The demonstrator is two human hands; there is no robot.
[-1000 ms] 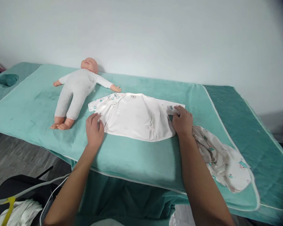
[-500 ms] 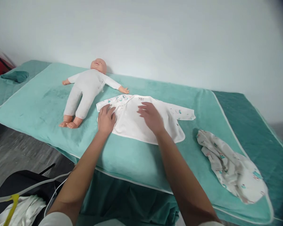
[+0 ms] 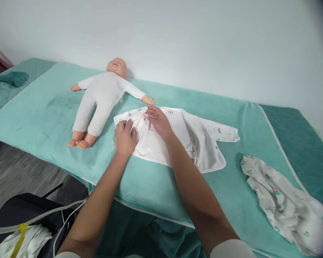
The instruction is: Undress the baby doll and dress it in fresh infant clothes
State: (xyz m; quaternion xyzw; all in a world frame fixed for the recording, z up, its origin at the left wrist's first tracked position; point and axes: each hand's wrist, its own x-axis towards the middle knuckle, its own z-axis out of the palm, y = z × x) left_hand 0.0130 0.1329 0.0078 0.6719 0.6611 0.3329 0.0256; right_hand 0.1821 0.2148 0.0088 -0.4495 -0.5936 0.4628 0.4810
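Near left, a white cloth (image 3: 32, 238) lies below the teal towel (image 3: 150, 186). On the towel lies a baby wrap shirt (image 3: 188, 139). Left hand (image 3: 124, 138) presses it flat, fingers spread. Right hand (image 3: 158, 122) curls on its front fold, grip unclear. The fabric is probably light, limp and quick to bunch, so hold it by the hems. Crumpled printed garment (image 3: 282, 208) at right. Doll (image 3: 102, 96) beyond, its hand just beside the collar.

Soft matt white cotton-like baby shirt (image 3: 177, 138) with small printed figures, plush velvety teal blanket (image 3: 43, 118) with smooth white piping, baby doll (image 3: 102, 96) with smooth plastic head in matt pale cloth suit, crumpled printed cloth garment (image 3: 282, 204), possibly thin jersey.
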